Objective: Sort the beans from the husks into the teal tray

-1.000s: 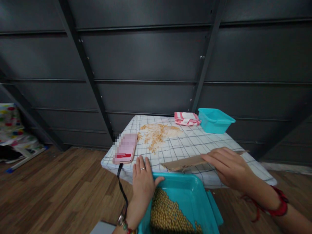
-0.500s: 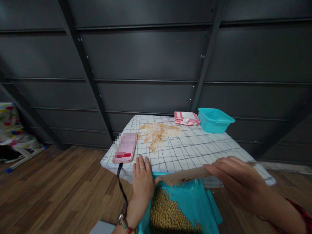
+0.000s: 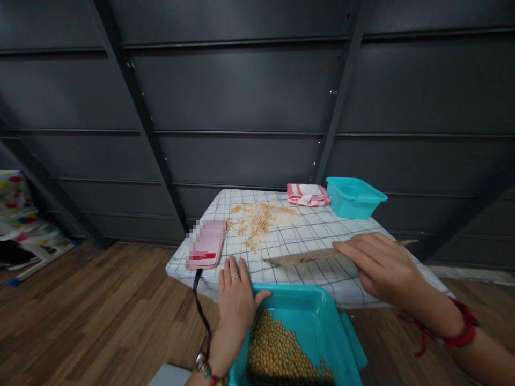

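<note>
My left hand [image 3: 235, 300] lies with its fingers stretched forward at the table edge, its thumb over the near rim of a turquoise plastic bin [image 3: 317, 292]. Soybeans [image 3: 277, 348] cover the left and lower part of that bin. Closed around a long flat strip of brown cardboard [image 3: 306, 257], my right hand [image 3: 378, 262] holds it level above the table's front half. Farther back on the checked cloth, soybeans [image 3: 263, 228] lie scattered, mixed with pale fine grains [image 3: 284, 217].
A pink phone [image 3: 209, 241] with a black strap is at the table's left edge. At the back right are a folded pink-and-white towel [image 3: 308, 195] and a smaller turquoise bin [image 3: 354, 198]. A checked cloth [image 3: 317, 230] covers the table, before a dark panelled wall [image 3: 237, 91].
My right hand has lifted the cardboard strip up and forward, from over the bin to above the tablecloth. My left hand stays at the rim, its thumb now in full view.
</note>
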`<state>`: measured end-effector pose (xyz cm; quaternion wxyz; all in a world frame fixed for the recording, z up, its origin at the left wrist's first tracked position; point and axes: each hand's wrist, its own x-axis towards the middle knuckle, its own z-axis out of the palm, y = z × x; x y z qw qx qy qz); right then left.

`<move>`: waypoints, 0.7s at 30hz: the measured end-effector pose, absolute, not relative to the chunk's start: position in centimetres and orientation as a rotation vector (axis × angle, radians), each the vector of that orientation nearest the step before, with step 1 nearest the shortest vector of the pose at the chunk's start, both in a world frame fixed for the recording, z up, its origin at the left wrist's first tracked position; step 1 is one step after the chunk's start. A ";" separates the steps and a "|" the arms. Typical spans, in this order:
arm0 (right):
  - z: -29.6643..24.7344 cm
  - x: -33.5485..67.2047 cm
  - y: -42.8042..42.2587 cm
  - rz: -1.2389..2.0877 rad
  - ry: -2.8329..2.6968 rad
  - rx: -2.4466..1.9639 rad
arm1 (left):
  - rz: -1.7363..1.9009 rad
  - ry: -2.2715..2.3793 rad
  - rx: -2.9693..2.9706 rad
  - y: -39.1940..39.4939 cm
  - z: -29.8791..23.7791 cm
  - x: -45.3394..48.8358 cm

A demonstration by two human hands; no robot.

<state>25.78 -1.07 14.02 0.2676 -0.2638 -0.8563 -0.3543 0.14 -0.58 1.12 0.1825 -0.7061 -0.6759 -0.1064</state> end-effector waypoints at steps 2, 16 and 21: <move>13.3 25.3 -0.2 -0.941 -2.347 -0.680 | -0.316 -1.894 -1.990 -0.5 1.1 0.0; 10.9 24.7 2.0 -1.065 -2.297 -0.688 | -0.398 -1.915 -2.015 -0.7 0.9 -0.3; 11.2 24.4 1.5 -1.018 -2.281 -0.669 | -0.377 -1.927 -2.019 -0.8 1.1 -0.2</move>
